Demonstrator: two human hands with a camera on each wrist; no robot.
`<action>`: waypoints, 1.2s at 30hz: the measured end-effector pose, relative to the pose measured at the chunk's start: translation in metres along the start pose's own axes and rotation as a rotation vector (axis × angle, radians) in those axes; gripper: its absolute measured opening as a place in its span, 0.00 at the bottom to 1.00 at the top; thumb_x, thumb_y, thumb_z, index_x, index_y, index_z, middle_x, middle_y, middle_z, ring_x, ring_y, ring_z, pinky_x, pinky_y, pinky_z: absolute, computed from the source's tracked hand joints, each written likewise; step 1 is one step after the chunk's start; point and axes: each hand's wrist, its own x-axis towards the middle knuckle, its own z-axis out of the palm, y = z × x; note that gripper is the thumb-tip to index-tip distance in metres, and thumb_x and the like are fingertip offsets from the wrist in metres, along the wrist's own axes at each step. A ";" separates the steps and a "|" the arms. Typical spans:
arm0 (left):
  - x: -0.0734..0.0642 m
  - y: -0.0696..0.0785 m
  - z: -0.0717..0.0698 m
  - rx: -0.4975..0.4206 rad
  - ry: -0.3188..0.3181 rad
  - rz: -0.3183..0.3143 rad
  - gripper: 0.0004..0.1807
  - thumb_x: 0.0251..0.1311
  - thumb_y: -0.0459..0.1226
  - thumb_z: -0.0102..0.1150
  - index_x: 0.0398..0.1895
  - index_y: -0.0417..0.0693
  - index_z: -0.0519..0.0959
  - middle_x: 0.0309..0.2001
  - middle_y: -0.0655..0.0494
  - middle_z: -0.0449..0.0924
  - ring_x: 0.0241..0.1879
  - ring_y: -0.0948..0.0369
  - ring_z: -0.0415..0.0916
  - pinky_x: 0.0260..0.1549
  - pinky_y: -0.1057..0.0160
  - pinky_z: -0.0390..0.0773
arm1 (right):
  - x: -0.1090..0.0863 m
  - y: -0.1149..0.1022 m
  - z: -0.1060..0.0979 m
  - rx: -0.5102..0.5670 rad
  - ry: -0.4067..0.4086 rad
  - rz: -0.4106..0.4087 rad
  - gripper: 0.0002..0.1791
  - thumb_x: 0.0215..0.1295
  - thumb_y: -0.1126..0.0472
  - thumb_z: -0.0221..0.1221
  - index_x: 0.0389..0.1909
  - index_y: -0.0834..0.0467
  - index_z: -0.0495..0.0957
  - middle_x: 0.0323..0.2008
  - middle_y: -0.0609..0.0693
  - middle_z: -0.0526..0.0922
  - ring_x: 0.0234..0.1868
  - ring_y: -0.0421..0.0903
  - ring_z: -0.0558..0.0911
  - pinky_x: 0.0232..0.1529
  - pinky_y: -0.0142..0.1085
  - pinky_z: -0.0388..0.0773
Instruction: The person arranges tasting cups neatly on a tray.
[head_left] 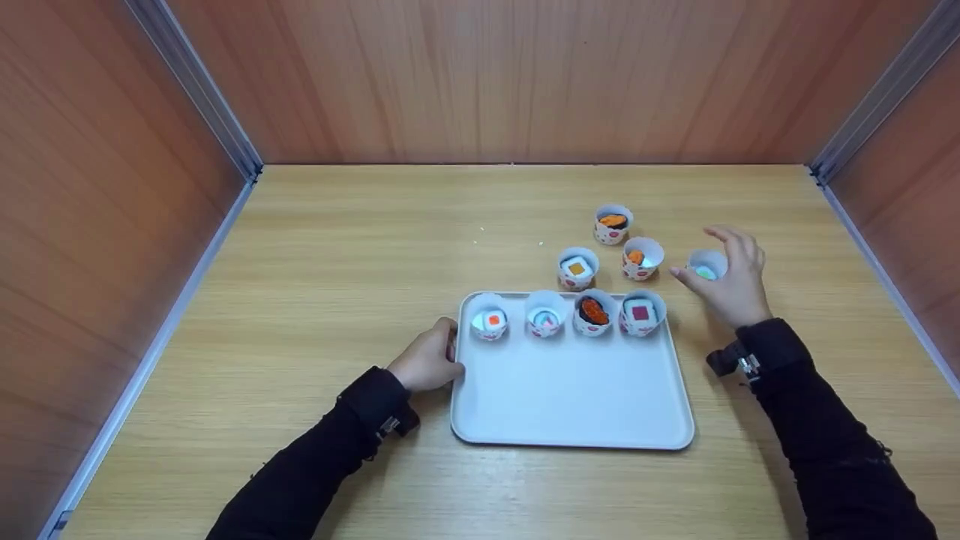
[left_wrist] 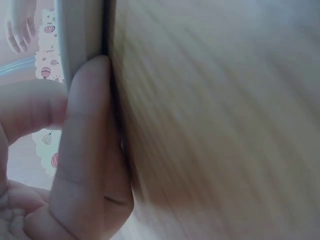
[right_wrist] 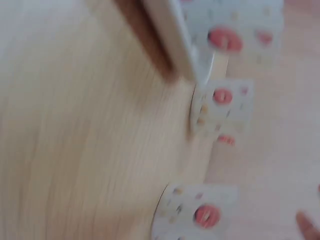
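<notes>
A white tray [head_left: 570, 390] lies on the table, and my left hand [head_left: 429, 358] grips its left edge. In the left wrist view, the fingers [left_wrist: 85, 135] of that hand press against the tray's rim [left_wrist: 80, 35]. Several patterned paper cups stand in a row along the tray's far side, among them one with an orange-topped dark sushi-like piece [head_left: 594, 311]. My right hand [head_left: 736, 281] is spread around a paper cup [head_left: 707, 262] with a greenish piece inside. Its thumb and fingers stand apart; contact with the cup cannot be made out.
Behind the tray stand three more paper cups: one with a white-and-yellow piece [head_left: 577, 268], one with an orange piece [head_left: 641, 259], and one farther back [head_left: 613, 223]. Small crumbs lie on the table [head_left: 337, 247]. Wood-grain panels [head_left: 510, 82] enclose the back and sides.
</notes>
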 end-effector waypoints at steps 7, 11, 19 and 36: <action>0.000 0.000 -0.001 0.016 0.003 0.012 0.29 0.47 0.22 0.57 0.57 0.36 0.65 0.27 0.54 0.68 0.25 0.60 0.68 0.20 0.66 0.72 | 0.010 0.017 -0.007 0.001 -0.105 0.286 0.62 0.57 0.47 0.69 0.78 0.58 0.34 0.76 0.66 0.35 0.75 0.67 0.43 0.73 0.62 0.45; 0.000 0.000 0.000 0.027 0.005 0.011 0.28 0.47 0.22 0.57 0.55 0.36 0.66 0.27 0.54 0.68 0.25 0.60 0.68 0.20 0.66 0.72 | 0.015 0.024 -0.007 0.007 -0.160 0.397 0.62 0.59 0.48 0.67 0.77 0.61 0.31 0.75 0.69 0.39 0.74 0.68 0.47 0.74 0.59 0.49; 0.000 0.001 0.000 0.083 0.019 0.025 0.27 0.48 0.23 0.57 0.54 0.36 0.66 0.27 0.54 0.69 0.25 0.59 0.68 0.22 0.66 0.69 | 0.016 0.030 -0.002 0.038 -0.197 0.432 0.53 0.63 0.55 0.63 0.76 0.64 0.37 0.76 0.67 0.45 0.75 0.64 0.51 0.74 0.56 0.50; -0.001 0.002 0.000 0.086 0.013 0.041 0.27 0.47 0.23 0.56 0.55 0.35 0.66 0.26 0.55 0.69 0.25 0.60 0.68 0.22 0.66 0.70 | 0.013 0.010 -0.006 -0.031 -0.141 0.334 0.41 0.63 0.59 0.62 0.71 0.68 0.52 0.69 0.69 0.59 0.67 0.62 0.62 0.70 0.53 0.58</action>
